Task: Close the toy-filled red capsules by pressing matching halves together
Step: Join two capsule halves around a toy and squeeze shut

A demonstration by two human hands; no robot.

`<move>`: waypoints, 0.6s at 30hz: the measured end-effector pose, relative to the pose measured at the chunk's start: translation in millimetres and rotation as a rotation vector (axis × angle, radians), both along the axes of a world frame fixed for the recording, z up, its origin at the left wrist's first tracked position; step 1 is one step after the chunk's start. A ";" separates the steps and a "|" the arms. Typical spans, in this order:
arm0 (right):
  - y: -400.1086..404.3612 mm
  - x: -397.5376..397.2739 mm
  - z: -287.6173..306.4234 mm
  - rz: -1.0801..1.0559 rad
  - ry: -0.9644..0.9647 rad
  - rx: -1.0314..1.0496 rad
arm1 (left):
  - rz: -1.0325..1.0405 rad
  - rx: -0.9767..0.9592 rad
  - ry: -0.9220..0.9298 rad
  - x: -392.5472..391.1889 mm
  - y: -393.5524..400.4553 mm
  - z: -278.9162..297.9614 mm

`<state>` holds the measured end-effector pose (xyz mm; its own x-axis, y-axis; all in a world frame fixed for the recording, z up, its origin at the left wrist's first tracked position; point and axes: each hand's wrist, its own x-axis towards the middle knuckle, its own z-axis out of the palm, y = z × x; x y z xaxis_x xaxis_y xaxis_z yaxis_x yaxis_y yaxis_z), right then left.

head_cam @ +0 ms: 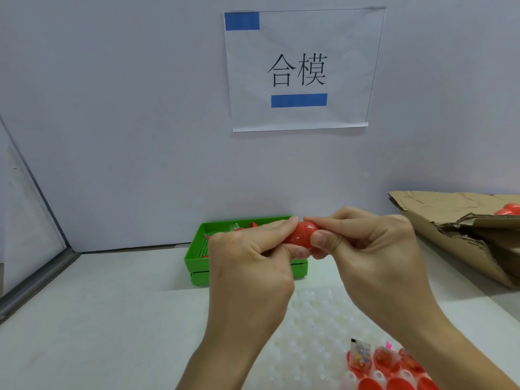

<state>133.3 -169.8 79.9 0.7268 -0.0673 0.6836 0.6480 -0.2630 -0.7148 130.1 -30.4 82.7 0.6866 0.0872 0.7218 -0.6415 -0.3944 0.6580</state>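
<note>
A glossy red capsule [302, 235] is held between both hands above the table, in front of the green tray. My left hand [250, 257] grips its left side with curled fingers and thumb. My right hand [365, 246] pinches its right side, thumb on the front. Most of the capsule is hidden by the fingers. At the bottom right, several open red capsule halves [385, 361] with small bagged toys inside sit on a white bumpy holder [315, 333], beside plain red halves [399, 384].
A green tray [197, 260] with red pieces stands by the back wall. A torn cardboard box [464, 232] with red capsules [509, 209] inside lies at the right. A paper sign [301, 68] hangs on the wall.
</note>
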 end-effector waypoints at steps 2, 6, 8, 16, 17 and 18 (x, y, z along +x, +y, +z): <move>-0.1 -1.4 3.1 0.058 0.034 0.061 | -0.045 -0.010 -0.024 -0.8 -0.8 -0.3; -3.5 -4.1 10.4 0.206 0.126 0.221 | -0.251 -0.149 0.074 -0.4 -0.2 1.7; -4.0 -4.3 10.7 0.239 0.153 0.253 | -0.339 -0.202 0.109 -0.1 2.0 3.2; -9.0 0.0 6.9 0.327 0.252 0.291 | -0.443 -0.278 0.145 2.3 5.4 5.1; -9.6 0.0 7.1 0.328 0.258 0.285 | -0.444 -0.275 0.147 2.5 6.2 5.3; -9.7 -0.4 7.6 0.323 0.263 0.273 | -0.443 -0.269 0.151 2.6 7.0 5.4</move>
